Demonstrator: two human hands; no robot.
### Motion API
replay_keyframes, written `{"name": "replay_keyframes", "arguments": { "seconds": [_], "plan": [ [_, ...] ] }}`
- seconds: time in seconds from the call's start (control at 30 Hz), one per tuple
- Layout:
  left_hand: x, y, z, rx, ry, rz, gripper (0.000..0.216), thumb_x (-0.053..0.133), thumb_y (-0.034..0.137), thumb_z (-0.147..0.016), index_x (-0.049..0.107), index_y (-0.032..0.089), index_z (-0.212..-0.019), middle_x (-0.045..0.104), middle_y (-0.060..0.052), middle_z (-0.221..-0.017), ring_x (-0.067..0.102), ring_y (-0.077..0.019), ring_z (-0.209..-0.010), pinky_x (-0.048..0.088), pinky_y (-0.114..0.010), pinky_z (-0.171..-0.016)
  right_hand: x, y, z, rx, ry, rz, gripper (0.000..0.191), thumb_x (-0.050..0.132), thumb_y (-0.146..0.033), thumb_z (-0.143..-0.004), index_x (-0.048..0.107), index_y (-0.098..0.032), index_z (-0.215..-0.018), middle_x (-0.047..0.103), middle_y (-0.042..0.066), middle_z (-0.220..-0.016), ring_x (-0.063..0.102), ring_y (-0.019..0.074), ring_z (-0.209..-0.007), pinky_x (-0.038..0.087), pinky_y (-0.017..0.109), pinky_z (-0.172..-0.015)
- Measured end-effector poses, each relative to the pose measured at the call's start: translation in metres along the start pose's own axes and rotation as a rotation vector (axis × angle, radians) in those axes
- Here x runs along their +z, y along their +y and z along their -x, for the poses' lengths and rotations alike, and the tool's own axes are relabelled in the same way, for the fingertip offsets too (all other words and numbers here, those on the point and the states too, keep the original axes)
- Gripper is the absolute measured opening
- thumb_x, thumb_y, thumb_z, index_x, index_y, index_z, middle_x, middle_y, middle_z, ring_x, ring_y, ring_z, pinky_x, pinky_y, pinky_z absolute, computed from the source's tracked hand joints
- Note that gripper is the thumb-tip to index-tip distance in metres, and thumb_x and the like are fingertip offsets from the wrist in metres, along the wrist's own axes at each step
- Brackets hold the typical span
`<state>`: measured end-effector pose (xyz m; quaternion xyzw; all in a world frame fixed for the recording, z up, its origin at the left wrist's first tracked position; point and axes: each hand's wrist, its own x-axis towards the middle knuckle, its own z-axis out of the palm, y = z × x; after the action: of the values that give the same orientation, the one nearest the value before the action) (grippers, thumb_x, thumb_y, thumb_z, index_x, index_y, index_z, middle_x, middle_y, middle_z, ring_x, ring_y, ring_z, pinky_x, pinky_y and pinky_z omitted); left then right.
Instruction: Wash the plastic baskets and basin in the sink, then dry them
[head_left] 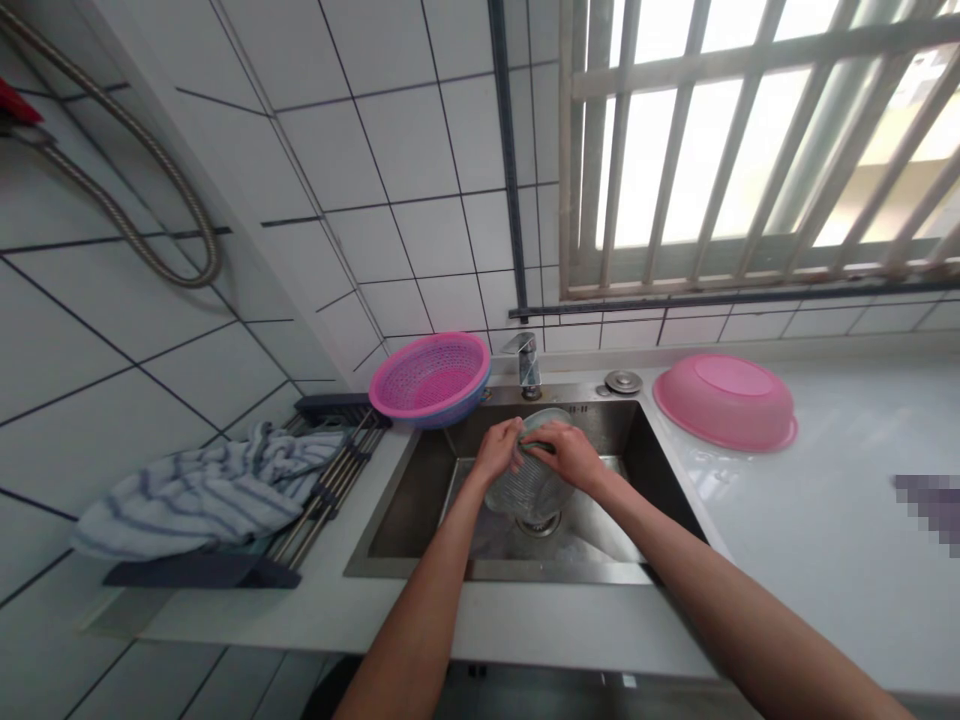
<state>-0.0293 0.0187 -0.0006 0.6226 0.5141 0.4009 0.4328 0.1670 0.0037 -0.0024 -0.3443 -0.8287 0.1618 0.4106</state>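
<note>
Over the stainless steel sink point(397, 515), a clear ribbed plastic basket point(531, 490) is tilted up between my hands. My left hand point(499, 450) grips it at its upper left edge, with the fingers closed. Close beside it, my right hand point(562, 450) has its fingers bent over a small greenish scouring pad point(535, 446), pressed against the basket near the rim. Part of the pad is hidden under the fingers. Below the basket, the round drain point(538, 526) shows in the sink floor.
Behind the sink stands the faucet point(529, 365), with a metal drain stopper point(623, 382) to its right. A pink colander point(431, 375) rests in a blue basin at the left. An upturned pink basin point(724, 400) lies right. A striped cloth point(217, 490) covers a rack point(330, 505).
</note>
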Motion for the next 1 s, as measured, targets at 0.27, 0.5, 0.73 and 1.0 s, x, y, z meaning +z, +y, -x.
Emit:
{"name": "replay_keyframes", "arguments": {
  "seconds": [0.27,0.5,0.73,1.0],
  "plan": [
    [0.004,-0.001,-0.003,-0.028,-0.025,0.03,0.058,0.049,0.075,-0.09,0.062,0.019,-0.091,0.055,0.003,-0.046,0.055,-0.0163,-0.036,0.039,-0.023,-0.037,-0.013,0.004,0.001,0.219,0.238,0.084,0.017,0.064,-0.027,-0.098,0.077,-0.026,-0.108,0.076,0.005,-0.104,0.071,0.0236,-0.098,0.052,0.035,-0.09],
    [-0.006,-0.008,-0.008,0.003,0.056,0.01,0.058,0.05,0.075,-0.09,0.061,0.018,-0.087,0.057,0.003,-0.05,0.055,-0.0148,-0.038,0.041,-0.023,-0.038,-0.007,-0.015,0.001,-0.001,-0.067,0.108,0.018,0.066,-0.028,-0.099,0.076,-0.029,-0.113,0.075,0.004,-0.108,0.071,0.0205,-0.099,0.051,0.029,-0.088],
    [-0.003,-0.003,-0.004,-0.049,0.04,0.079,0.053,0.051,0.07,-0.093,0.06,0.018,-0.095,0.056,0.004,-0.049,0.053,-0.0135,-0.038,0.043,-0.021,-0.04,-0.02,0.019,0.001,0.22,0.208,0.112,0.014,0.065,-0.029,-0.096,0.077,-0.025,-0.103,0.076,0.005,-0.101,0.071,0.022,-0.092,0.051,0.031,-0.085],
    [0.003,-0.007,-0.005,-0.033,-0.093,0.09,0.036,0.052,0.053,-0.095,0.061,0.019,-0.087,0.068,-0.002,-0.077,0.065,-0.0169,-0.066,0.054,-0.026,-0.057,-0.022,0.025,0.002,0.269,0.243,0.119,0.013,0.065,-0.028,-0.096,0.076,-0.024,-0.101,0.076,0.006,-0.101,0.071,0.0236,-0.094,0.051,0.034,-0.088]
  ]
}}
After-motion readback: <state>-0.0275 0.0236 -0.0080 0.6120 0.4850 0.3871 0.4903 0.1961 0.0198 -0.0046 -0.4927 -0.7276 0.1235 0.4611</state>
